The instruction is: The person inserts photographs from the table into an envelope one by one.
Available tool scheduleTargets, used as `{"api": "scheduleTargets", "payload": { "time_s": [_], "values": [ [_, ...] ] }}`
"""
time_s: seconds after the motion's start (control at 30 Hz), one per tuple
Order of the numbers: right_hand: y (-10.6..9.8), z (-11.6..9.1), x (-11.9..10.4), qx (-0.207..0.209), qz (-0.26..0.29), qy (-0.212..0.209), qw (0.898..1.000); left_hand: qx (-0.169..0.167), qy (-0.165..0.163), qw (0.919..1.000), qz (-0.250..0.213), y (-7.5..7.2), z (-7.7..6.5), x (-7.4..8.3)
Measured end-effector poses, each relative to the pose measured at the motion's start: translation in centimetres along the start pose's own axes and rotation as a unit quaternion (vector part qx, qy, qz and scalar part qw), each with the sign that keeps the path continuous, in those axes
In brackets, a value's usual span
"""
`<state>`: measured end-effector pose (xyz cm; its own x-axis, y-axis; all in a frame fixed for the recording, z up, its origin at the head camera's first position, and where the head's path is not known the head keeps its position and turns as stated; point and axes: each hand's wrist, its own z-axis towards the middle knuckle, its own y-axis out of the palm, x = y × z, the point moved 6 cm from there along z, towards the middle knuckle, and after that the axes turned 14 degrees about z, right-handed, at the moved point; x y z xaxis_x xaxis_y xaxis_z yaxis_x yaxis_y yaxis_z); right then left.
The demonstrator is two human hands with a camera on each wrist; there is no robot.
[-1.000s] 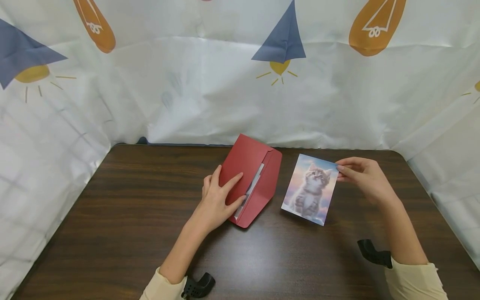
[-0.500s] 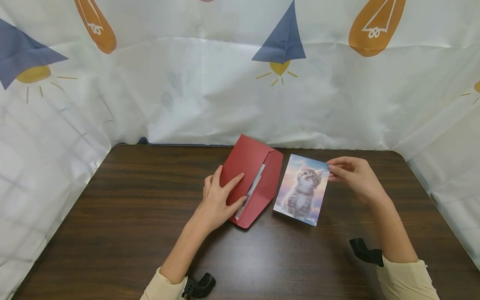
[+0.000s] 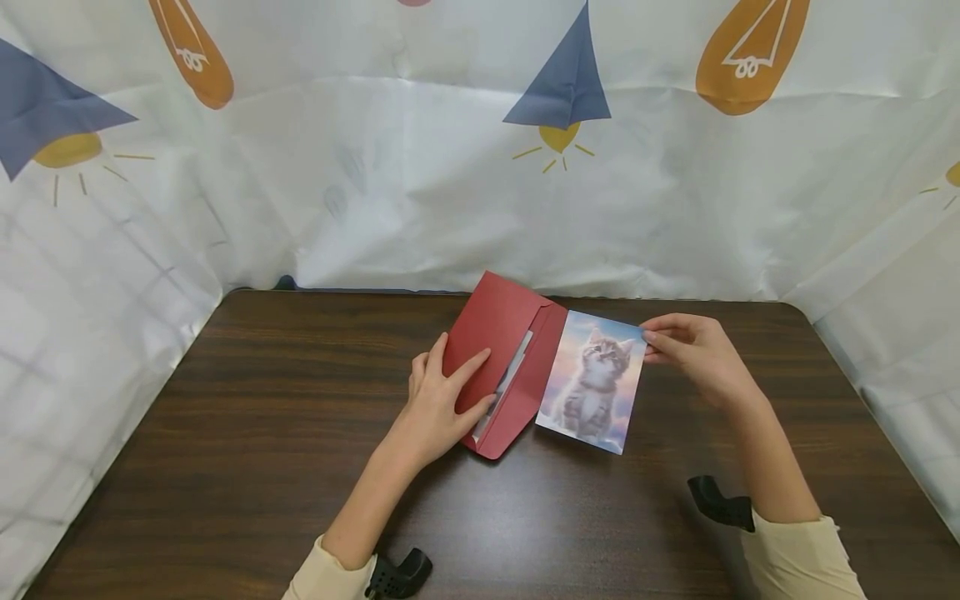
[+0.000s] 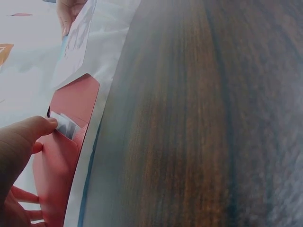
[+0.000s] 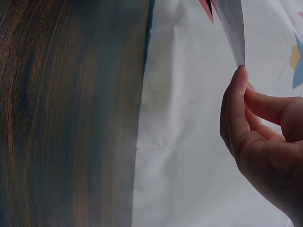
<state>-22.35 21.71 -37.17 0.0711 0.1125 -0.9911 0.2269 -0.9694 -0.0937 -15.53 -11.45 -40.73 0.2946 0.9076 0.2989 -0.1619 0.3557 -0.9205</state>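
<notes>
A red envelope (image 3: pixel 498 325) lies tilted on the table with its flap folded out to the right; pale paper (image 3: pixel 517 360) shows in its slot. My left hand (image 3: pixel 431 408) rests on it with spread fingers, the thumb at the slot's lower end, and in the left wrist view the thumb (image 4: pixel 35 126) touches the opening. Just right of the flap is a kitten picture card (image 3: pixel 592 383), its left edge overlapping the flap in the head view. My right hand (image 3: pixel 693 354) pinches the card's upper right corner between thumb and fingers. In the right wrist view the card's pale back (image 5: pixel 232 28) shows.
Dark wood-grain table (image 3: pixel 262 467) lies under everything. Behind it hangs a white curtain (image 3: pixel 420 192) printed with lamps and bulbs, close to the table's back edge. Black wrist mounts (image 3: pixel 401 573) stick out at both cuffs.
My right hand has carried the card leftward, from a gap beside the envelope to overlapping its flap's edge. The left hand and the envelope have barely moved.
</notes>
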Motion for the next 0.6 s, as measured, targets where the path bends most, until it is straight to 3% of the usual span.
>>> {"api": "scheduleTargets", "payload": {
  "time_s": [0.6],
  "values": [
    [2.0,0.7,0.1,-0.008,0.008,0.007,1.000,-0.002,0.003,1.0000,-0.005,0.0,0.0,0.1]
  ]
}}
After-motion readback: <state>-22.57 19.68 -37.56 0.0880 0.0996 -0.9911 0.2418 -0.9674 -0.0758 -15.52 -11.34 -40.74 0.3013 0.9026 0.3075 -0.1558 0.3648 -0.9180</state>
